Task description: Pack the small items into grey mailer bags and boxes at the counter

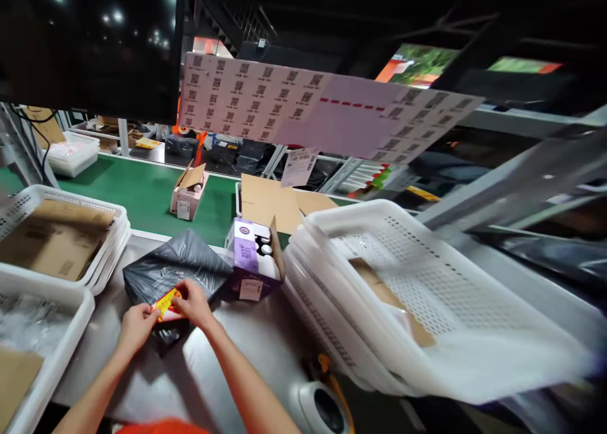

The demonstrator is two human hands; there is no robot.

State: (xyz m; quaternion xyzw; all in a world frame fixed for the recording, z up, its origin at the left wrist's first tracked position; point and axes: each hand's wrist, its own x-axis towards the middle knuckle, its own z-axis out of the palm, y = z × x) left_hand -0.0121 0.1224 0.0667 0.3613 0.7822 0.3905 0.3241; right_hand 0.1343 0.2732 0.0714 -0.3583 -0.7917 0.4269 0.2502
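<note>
Both hands at the near edge of a steel tabletop (265, 339), closed on a small red and yellow label (167, 303). Left hand (136, 325) gripping the label's left end, fingers curled together; right hand (193, 303) pressing on its right end, fingertips bunched and pinching it. Label held against the near corner of a dark grey plastic mailing bag (176, 268), lying flat on the tabletop just behind the hands.

Just right of the bag and touching it, an open purple and white box (252, 263), flaps up, white bottle tops visible inside. At the left edge, a white perforated basket (45, 333) holding clear plastic wrap and cardboard; behind it, a stack of like baskets (102, 257) carrying a flat brown carton. At the right edge, a tilted stack of white baskets (427, 314), blurred, with a strip of cardboard in the top one.

Beyond the tabletop's far edge, a green conveyor belt (142, 190) bearing a small open pink carton (188, 197) and flattened brown cardboard (275, 206). Overhead, a long sheet of printed square codes (265, 99) hanging below a dark shelf.
</note>
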